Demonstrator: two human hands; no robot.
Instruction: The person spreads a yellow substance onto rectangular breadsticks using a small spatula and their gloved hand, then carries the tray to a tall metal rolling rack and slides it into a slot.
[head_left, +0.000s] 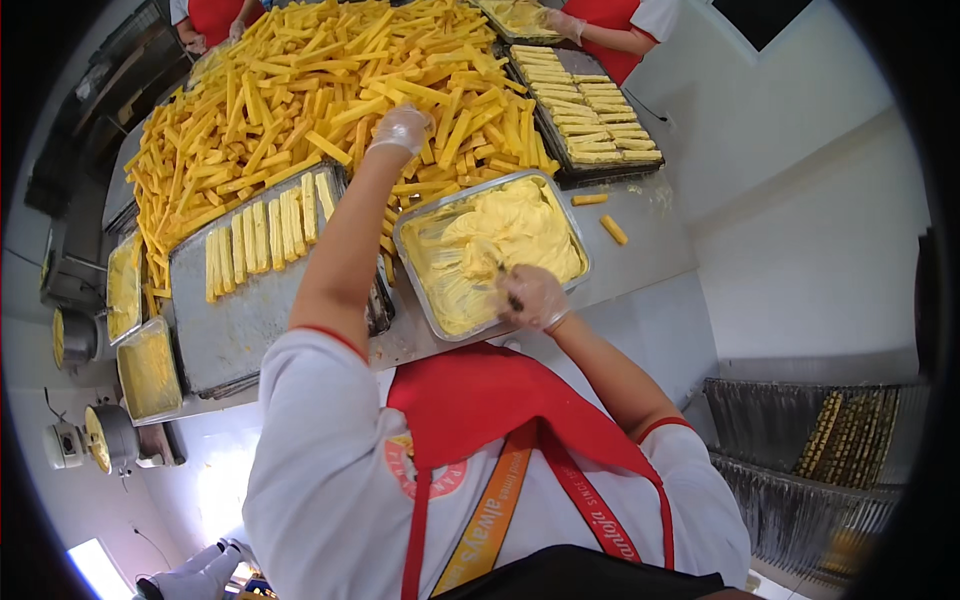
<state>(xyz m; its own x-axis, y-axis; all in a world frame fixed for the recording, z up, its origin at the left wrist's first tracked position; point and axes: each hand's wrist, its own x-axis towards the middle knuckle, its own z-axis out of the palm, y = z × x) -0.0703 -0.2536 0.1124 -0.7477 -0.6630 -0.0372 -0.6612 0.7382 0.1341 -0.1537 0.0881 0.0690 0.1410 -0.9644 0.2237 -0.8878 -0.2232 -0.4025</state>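
Gloved in clear plastic, my left hand (405, 129) reaches into a big heap of yellow baked sticks (300, 97); its fingers are partly hidden, so I cannot tell whether it grips one. My right hand (532, 296), also in a clear glove, is closed around a dark-handled tool, blurred, over the near right part of a metal pan (585, 259). Pale yellow cream (517, 225) fills the pan, thickest at its far side. Left of the pan, a flat baking tray (225, 337) holds a row of cream-coated sticks (259, 236), partly behind my left forearm.
At the far right stands a tray of coated sticks (577, 112). Two loose sticks (613, 229) lie right of the pan. Two smaller cream pans (150, 367) sit at the left edge. Co-workers (622, 37) in red aprons stand across the table. A tray rack (810, 472) is at lower right.
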